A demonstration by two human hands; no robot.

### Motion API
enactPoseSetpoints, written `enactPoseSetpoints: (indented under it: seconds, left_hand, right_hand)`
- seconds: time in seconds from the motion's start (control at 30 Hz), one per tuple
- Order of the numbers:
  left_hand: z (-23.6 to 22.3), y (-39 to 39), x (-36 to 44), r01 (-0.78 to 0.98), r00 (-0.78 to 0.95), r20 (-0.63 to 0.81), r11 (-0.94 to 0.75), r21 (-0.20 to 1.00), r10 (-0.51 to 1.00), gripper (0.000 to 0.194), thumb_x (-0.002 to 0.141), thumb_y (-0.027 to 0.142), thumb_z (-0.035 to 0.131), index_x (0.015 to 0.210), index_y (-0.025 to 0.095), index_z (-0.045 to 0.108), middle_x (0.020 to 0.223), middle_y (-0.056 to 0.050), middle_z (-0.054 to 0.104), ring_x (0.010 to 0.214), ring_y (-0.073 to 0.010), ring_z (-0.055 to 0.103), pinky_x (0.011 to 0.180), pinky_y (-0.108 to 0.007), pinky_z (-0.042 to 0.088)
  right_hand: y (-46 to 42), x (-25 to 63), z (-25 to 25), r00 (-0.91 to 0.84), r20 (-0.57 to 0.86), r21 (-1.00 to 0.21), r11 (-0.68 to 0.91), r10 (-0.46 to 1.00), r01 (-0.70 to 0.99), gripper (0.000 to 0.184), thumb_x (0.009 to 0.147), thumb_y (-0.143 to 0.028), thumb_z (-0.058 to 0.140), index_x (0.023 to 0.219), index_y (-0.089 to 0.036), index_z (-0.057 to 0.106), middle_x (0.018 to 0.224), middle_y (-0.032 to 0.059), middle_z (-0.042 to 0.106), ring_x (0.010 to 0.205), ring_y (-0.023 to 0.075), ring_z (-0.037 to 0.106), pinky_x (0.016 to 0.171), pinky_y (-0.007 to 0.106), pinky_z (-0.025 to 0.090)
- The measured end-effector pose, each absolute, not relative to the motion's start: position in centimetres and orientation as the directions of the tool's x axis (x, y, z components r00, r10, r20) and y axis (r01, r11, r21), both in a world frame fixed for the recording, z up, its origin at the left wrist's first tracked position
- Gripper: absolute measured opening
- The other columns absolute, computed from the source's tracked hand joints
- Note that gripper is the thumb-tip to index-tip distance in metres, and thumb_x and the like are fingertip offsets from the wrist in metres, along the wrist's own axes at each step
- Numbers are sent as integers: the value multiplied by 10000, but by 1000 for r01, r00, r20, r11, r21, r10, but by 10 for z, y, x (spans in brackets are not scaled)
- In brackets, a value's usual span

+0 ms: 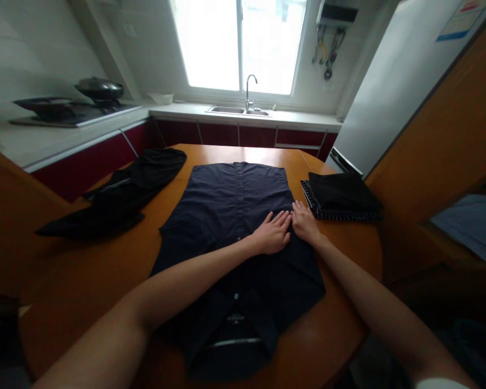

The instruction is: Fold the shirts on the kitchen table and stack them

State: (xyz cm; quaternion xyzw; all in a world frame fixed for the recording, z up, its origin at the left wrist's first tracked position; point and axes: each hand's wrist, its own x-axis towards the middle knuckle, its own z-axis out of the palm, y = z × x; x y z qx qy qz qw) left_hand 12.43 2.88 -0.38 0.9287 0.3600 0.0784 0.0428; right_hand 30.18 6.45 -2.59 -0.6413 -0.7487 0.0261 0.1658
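Note:
A dark navy button-up shirt [214, 216] lies spread flat, front side up, with its collar toward me and its hem toward the window. My left hand [272, 233] reaches across the shirt and rests flat on its right part, fingers stretched out. Right beside it, my right hand [304, 221] lies flat at the shirt's right edge, fingers extended. The two hands nearly meet at the fingertips. Neither one grips anything. Part of the shirt's left side is hidden under my left forearm.
On the wooden table [340, 254], folded dark clothes [344, 194] are stacked at the right, and a crumpled black garment [133, 189] lies at the left. Beyond stand a sink [227, 109], a stove [85, 113] with pans, and a fridge [389, 92].

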Motion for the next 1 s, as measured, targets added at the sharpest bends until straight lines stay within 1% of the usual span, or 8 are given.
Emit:
enactPoseSetpoints:
  seconds: [0.13, 0.3, 0.4, 0.5, 0.63, 0.8, 0.9, 1.0]
  left_hand:
    - [0, 24, 124, 632, 757, 98, -762, 141, 646, 703, 1027, 459, 313, 1581, 47, 180, 1649, -207, 173, 1544, -295, 130, 1222, -501, 136]
    - [3, 19, 123, 597, 792, 77, -794, 112, 606, 705, 1039, 509, 313, 1546, 20, 286, 1637, -234, 184, 1543, -305, 118, 1227, -471, 134]
    - [6, 18, 122, 591, 799, 55, -799, 110, 599, 727, 1044, 523, 295, 1541, -7, 288, 1634, -245, 174, 1541, -312, 122, 1229, -469, 141]
    - [8, 18, 122, 590, 800, 48, -800, 110, 597, 738, 1045, 524, 292, 1543, -21, 275, 1631, -252, 180, 1540, -317, 131, 1228, -474, 148]
    - [6, 19, 122, 592, 798, 60, -798, 108, 600, 732, 1039, 531, 308, 1551, 9, 269, 1633, -242, 189, 1538, -308, 149, 1226, -462, 153]
    - [-1, 21, 122, 598, 792, 85, -797, 87, 604, 727, 1037, 553, 284, 1547, 36, 295, 1635, -224, 212, 1537, -298, 162, 1220, -436, 163]
    - [-4, 22, 122, 598, 793, 96, -798, 71, 602, 739, 1038, 566, 266, 1545, 30, 302, 1638, -219, 212, 1540, -296, 154, 1220, -425, 160]
    - [-6, 23, 121, 595, 795, 102, -802, 62, 598, 750, 1040, 571, 250, 1548, 22, 293, 1639, -221, 208, 1539, -298, 158, 1221, -422, 153]
  right_hand:
    - [66, 302, -25, -124, 204, -261, 176, 971, 949, 539, 1024, -258, 272, 1501, -51, 415, 1589, 191, 371, 1486, 284, 319, 1204, 450, 243]
    - [71, 308, -25, -130, 179, -319, 183, 975, 930, 555, 977, -150, 292, 1512, -47, 400, 1586, 184, 378, 1491, 255, 314, 1210, 422, 252]
    - [74, 312, -26, -134, 193, -360, 198, 972, 912, 577, 942, -106, 307, 1507, -58, 415, 1578, 169, 402, 1487, 234, 324, 1215, 405, 252]
    - [75, 313, -26, -125, 198, -386, 194, 972, 902, 548, 977, -159, 296, 1499, -60, 427, 1571, 168, 412, 1485, 236, 329, 1215, 406, 253]
    - [74, 311, -26, -151, 199, -371, 217, 968, 903, 547, 1013, -276, 334, 1489, -22, 427, 1570, 211, 393, 1488, 274, 318, 1212, 446, 256]
    - [74, 309, -32, -114, 235, -330, 189, 965, 925, 541, 960, -132, 323, 1471, -5, 446, 1563, 227, 395, 1479, 283, 337, 1198, 472, 287]
    - [73, 311, -34, -102, 263, -345, 192, 959, 919, 588, 885, -62, 357, 1457, 16, 463, 1547, 237, 415, 1465, 294, 363, 1200, 479, 293]
    - [73, 311, -32, -103, 333, -375, 232, 937, 898, 624, 839, -43, 378, 1453, -10, 487, 1539, 209, 442, 1462, 278, 373, 1207, 455, 301]
